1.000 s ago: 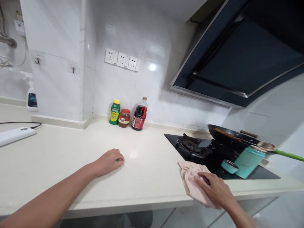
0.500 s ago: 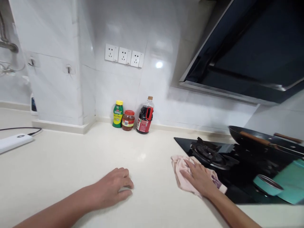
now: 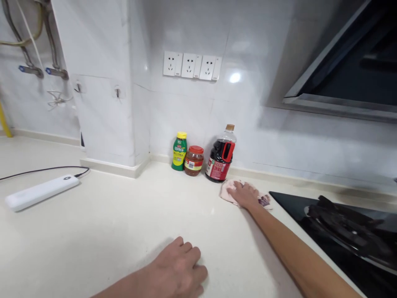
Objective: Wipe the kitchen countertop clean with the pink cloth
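Cloth point(image 3: 226, 194) lies far on the counter point(image 3: 124, 236) between bottle point(image 3: 219, 163) and stove point(image 3: 335, 256); the right hand point(image 3: 247, 196), spread and unclenched, presses it, apparently for even contact. Left hand point(image 3: 178, 270), nearer, curls; its grip cannot be told.

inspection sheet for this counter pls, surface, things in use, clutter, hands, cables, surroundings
Surface: pale, glossy counter
Things in use: pink cloth, spread under the right hand, close to the dark bottle
Clutter: green bottle, red-lidded jar and dark bottle upright near the wall; white device at left
Hands: right hand on the cloth; left hand nearer the camera, fingers curled, nothing seen in it
Cables: black cable from the white device to the left picture edge
Surroundings: three sockets; stove and hood at right
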